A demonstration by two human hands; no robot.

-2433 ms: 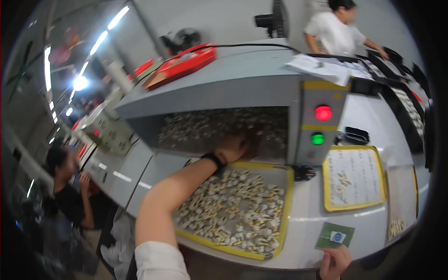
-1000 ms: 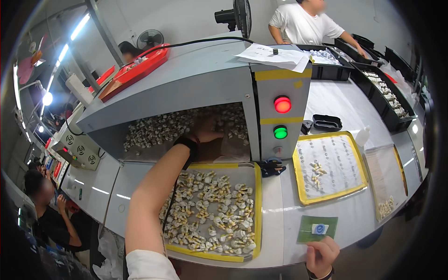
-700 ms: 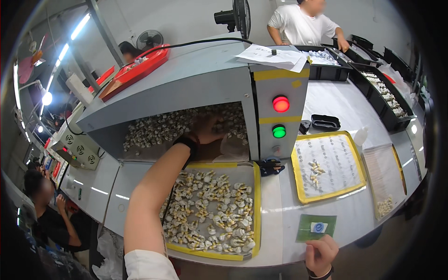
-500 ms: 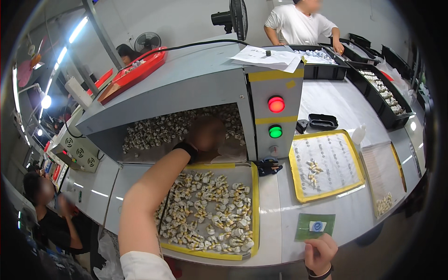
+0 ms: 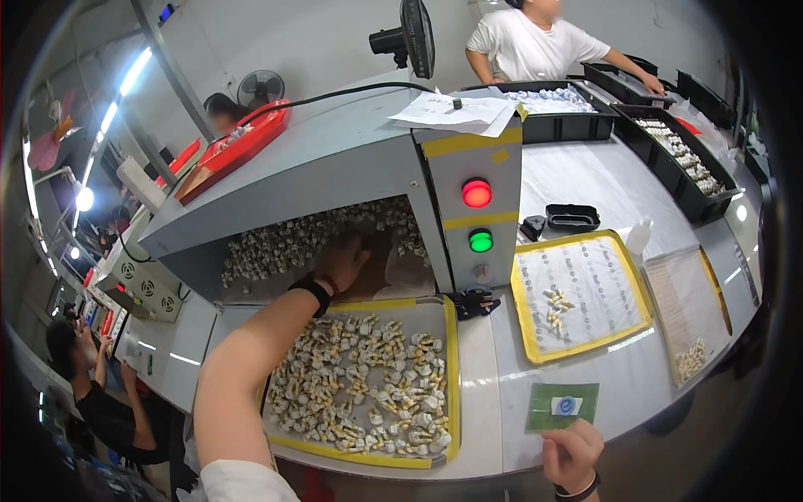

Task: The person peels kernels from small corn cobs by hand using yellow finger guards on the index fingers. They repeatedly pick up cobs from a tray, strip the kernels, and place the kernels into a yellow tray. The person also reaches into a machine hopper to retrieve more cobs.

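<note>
My left hand (image 5: pixel 343 263) reaches into the opening of a grey metal box machine (image 5: pixel 335 151). Its fingers are stretched out beside a heap of small whitish pieces (image 5: pixel 280 251); the shade blurs its fingertips. Under my left forearm lies a yellow-edged tray (image 5: pixel 454 376) of small white-and-yellow pieces (image 5: pixel 360 385). My right hand (image 5: pixel 575 453) is at the near table edge, fingers curled in. It meets the lower edge of a green square pad (image 5: pixel 544 402) with a blue-and-white label. Whatever the curled fingers may hold is hidden.
Red (image 5: pixel 477 192) and green (image 5: pixel 480 240) lights glow on the machine's front post. To its right lie a yellow-edged tray (image 5: pixel 523 318) with a few pieces and a ribbed board (image 5: pixel 682 293). Black bins (image 5: pixel 569 128) stand behind, near a person in white (image 5: pixel 535 46).
My left hand has shifted slightly left and down in the opening, and its fingers show more clearly. My right hand keeps its pose. The person in white has reached farther right.
</note>
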